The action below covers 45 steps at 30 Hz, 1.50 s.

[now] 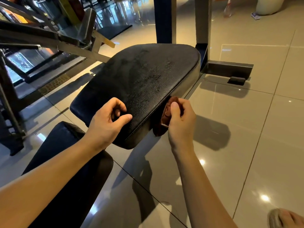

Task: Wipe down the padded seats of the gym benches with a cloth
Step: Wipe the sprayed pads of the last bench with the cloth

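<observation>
The black padded seat (148, 76) of the bench lies with its long axis running from the near left to the far right. Its near end sits under the hands and its broad, rounded far end points toward two uprights (164, 18) of the frame. Its grained top shows dull smears.

The left hand (107, 124) rests on the near end of the seat. Its fingers (118, 104) are loosely curled with nothing in them, and its thumb is stretched flat across the pad.

The right hand (181, 122) is just beside the seat's right edge, clenched around a bunched reddish-brown cloth (165, 115). The thumb lies on top of the cloth and the other fingers wrap round its far side. The cloth is pressed against the side wall of the seat, just below the piped seam, and a darker fold hangs down under the hand.

A second dark pad (65, 153) lies near and to the left, its upper end close under the seat's near edge. Steel bars of another machine (49, 38) cross the far left. The glossy beige tiled floor (246, 129) spreads to the right, and a foot (286, 218) shows at the near right corner.
</observation>
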Tool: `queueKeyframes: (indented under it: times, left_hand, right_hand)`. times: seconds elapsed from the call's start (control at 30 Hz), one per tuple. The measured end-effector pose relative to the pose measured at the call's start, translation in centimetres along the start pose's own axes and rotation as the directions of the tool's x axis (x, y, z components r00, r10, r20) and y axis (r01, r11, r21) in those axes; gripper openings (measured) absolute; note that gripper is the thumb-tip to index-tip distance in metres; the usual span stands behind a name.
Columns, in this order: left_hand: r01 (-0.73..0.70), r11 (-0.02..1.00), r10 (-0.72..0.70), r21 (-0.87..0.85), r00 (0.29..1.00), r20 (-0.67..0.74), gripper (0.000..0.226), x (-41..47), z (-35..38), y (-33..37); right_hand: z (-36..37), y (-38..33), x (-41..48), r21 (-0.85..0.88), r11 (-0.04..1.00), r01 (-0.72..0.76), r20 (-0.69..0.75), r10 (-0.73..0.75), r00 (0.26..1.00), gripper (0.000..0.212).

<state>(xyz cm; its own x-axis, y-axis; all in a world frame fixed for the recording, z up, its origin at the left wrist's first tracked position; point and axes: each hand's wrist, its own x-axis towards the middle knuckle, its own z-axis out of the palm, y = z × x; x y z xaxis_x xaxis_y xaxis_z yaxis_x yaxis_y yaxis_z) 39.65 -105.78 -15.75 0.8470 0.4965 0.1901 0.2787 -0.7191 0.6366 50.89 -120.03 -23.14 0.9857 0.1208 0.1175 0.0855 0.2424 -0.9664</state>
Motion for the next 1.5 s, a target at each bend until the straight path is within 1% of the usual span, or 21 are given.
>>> queueKeyframes:
  times: [0.23,0.3,0.37,0.4,0.43,0.5,0.53,0.57,0.6,0.63,0.7,0.8,0.87,0.93,1.0,1.07,1.17,1.23,1.3,1.4,1.5]
  left_hand:
    - [0.025,1.0,-0.025,-0.004,1.0,0.007,0.013,0.1,0.0,0.3]
    - [0.031,0.999,-0.031,-0.012,0.999,0.022,0.012,0.0,-0.3,0.5]
    - [0.022,1.0,-0.023,0.017,0.998,0.054,0.013,-0.1,-1.0,0.8]
    - [0.016,0.999,-0.019,0.036,0.997,0.072,0.014,-0.2,-1.3,0.9]
    - [0.012,0.999,-0.016,0.05,0.996,0.09,0.017,-0.4,-1.7,0.9]
    - [-0.009,0.997,0.001,0.076,0.994,0.113,0.022,-0.8,-2.2,0.8]
    - [-0.024,0.995,0.012,0.097,0.993,0.119,0.025,-1.0,-2.4,0.8]
    - [-0.04,0.992,0.025,0.123,0.993,0.119,0.027,-1.3,-2.5,0.9]
    - [-0.06,0.987,0.043,0.151,0.993,0.114,0.029,-1.6,-2.6,0.9]
    - [-0.082,0.981,0.062,0.178,0.992,0.113,0.03,-1.9,-2.8,1.0]
    - [-0.105,0.975,0.08,0.194,0.988,0.134,0.031,-2.7,-3.2,1.1]
    - [-0.108,0.977,0.075,0.185,0.981,0.179,0.033,-4.0,-3.9,1.3]
    - [-0.104,0.977,0.063,0.187,0.975,0.215,0.032,-5.0,-4.2,1.4]
    - [-0.092,0.976,0.044,0.197,0.972,0.232,0.033,-6.0,-4.9,1.3]
    - [-0.063,0.982,0.023,0.179,0.976,0.218,0.033,-7.5,-5.9,1.1]
    - [-0.025,0.997,0.009,0.076,0.977,0.212,0.033,-9.4,-6.9,1.2]
    - [-0.003,0.991,0.045,-0.136,0.95,0.31,0.046,-13.2,-8.1,2.2]
    - [-0.014,0.977,0.089,-0.213,0.933,0.348,0.052,-15.8,-8.8,3.3]
    - [-0.042,0.97,0.116,-0.238,0.946,0.303,0.045,-18.2,-9.5,4.4]
    - [-0.076,0.96,0.128,-0.269,0.975,0.18,0.022,-22.0,-11.2,5.9]
    - [-0.066,0.937,0.129,-0.344,0.978,0.163,0.008,-26.1,-13.5,7.0]
  right_hand:
    - [-0.2,0.5,-5.6,0.005,0.997,0.083,0.297,-0.081,0.952,0.013]
    - [-0.2,0.6,-7.7,-0.033,0.992,0.122,0.431,-0.096,0.897,0.012]
    - [-0.4,0.5,-9.7,-0.084,0.987,0.138,0.552,-0.069,0.831,0.011]
    - [-0.7,0.3,-10.2,-0.091,0.985,0.149,0.56,-0.073,0.825,0.011]
    - [-1.1,0.0,-10.0,-0.074,0.987,0.142,0.512,-0.084,0.855,0.012]
    - [-2.0,-1.1,-7.6,-0.008,0.997,0.083,0.278,-0.078,0.957,0.012]
    - [-2.3,-1.8,-5.7,0.01,0.999,0.048,0.144,-0.049,0.988,0.013]
    - [-2.5,-2.5,-3.5,0.014,1.0,0.009,0.042,-0.01,0.999,0.013]
    - [-2.5,-3.4,-1.6,0.015,0.999,-0.032,-0.004,0.032,0.999,0.014]
    - [-2.3,-4.1,-0.2,0.007,0.998,-0.058,-0.006,0.058,0.998,0.015]
    - [-1.3,-4.6,0.2,-0.026,0.997,-0.072,0.078,0.074,0.994,0.017]
    - [-0.1,-4.4,-3.2,-0.113,0.993,0.023,0.242,0.005,0.97,0.018]
    - [0.0,-4.1,-6.5,-0.161,0.985,0.057,0.38,0.009,0.925,0.016]
    - [-0.2,-4.4,-9.1,-0.176,0.984,-0.006,0.498,0.094,0.862,0.014]
    - [-0.7,-4.9,-11.2,-0.124,0.984,-0.126,0.518,0.172,0.838,0.013]
    - [-1.5,-6.0,-12.4,-0.042,0.975,-0.218,0.484,0.211,0.849,0.013]
    - [-2.6,-8.5,-14.5,-0.034,0.978,-0.204,0.519,0.192,0.833,0.01]
    - [-3.1,-10.6,-16.1,-0.041,0.982,-0.186,0.549,0.177,0.817,0.014]
    - [-3.8,-13.0,-18.0,-0.069,0.983,-0.168,0.55,0.178,0.816,0.021]
    - [-5.3,-16.6,-21.1,-0.136,0.984,-0.118,0.589,0.177,0.789,0.033]
    - [-6.6,-20.3,-25.1,-0.205,0.977,-0.064,0.645,0.184,0.742,0.04]
